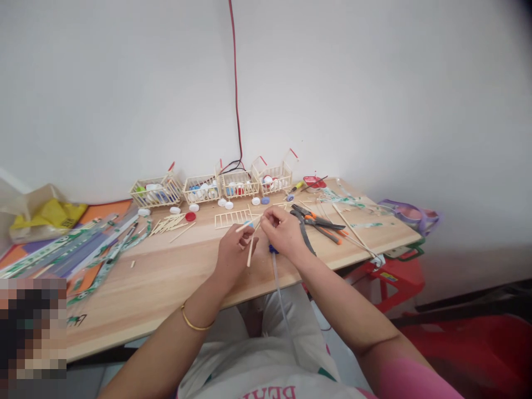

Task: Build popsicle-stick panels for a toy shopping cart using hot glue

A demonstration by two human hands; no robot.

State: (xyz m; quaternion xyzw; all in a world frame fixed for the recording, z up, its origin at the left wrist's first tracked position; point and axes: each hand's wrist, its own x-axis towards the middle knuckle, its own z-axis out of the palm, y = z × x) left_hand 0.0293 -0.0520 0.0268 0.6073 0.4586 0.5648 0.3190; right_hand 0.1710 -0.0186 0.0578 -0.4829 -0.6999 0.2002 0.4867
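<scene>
Thin wooden sticks (pixel 250 254) are between my two hands above the table's front part; they slant up and converge near my right fingertips. My left hand (pixel 235 252), with a bangle on its wrist, has its fingers closed around them. My right hand (pixel 285 230) is pinched at their upper end, and its fingertips partly hide the join. Just behind the hands, a flat ladder-like stick frame (pixel 233 219) lies on the wood. A blue cap (pixel 273 249) with a clear strip hanging from it is below my right hand.
Several small stick-built carts (pixel 201 189) with white cap wheels line the wall. Loose cut sticks (pixel 168 223) and a red cap (pixel 190 216) lie left of centre; orange-handled pliers (pixel 318 221) lie right. Plastic strips (pixel 75 244) cover the table's left. A person's pixelated part shows lower left.
</scene>
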